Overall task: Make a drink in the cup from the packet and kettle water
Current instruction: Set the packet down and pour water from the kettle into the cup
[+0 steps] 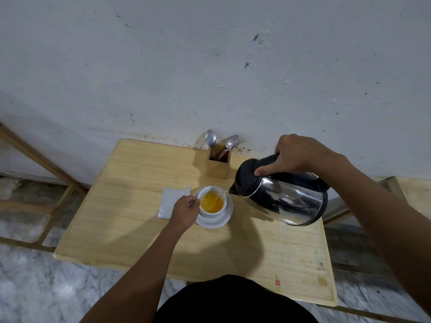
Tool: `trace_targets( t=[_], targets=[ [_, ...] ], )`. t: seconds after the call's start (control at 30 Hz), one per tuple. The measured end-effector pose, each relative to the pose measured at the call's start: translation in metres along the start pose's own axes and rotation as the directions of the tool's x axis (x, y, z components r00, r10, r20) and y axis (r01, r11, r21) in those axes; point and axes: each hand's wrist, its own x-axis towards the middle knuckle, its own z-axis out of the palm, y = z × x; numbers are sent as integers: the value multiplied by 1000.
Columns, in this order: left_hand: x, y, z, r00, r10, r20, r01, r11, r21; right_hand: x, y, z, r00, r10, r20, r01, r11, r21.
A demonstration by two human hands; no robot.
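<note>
A white cup (pixel 211 213) stands on a white saucer (pixel 224 221) near the middle of the wooden table (pixel 130 229). Orange liquid (pixel 211 202) fills part of the cup. My right hand (pixel 296 155) grips the black handle of a steel kettle (pixel 284 199), tilted left with its spout over the cup's right rim; a thin stream of water runs into the cup. My left hand (pixel 184 212) rests at the cup's left side, pinching a small metal spoon handle (pixel 193 202). A white packet (pixel 169 202) lies flat just left of the saucer, partly under my left hand.
A wooden cutlery holder (pixel 218 165) with spoons and a fork stands at the back of the table against the white wall. Wooden frames stand on the marble floor to the left (pixel 46 206) and right (pixel 396 190) of the table.
</note>
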Motion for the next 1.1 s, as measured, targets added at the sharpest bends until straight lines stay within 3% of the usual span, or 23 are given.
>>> trace_targets(
  t=[1.1],
  targets=[
    [0, 0, 1, 1000, 8, -13, -8, 1000, -19, -2, 4, 1, 1000, 8, -15, -8, 1000, 10]
  ],
)
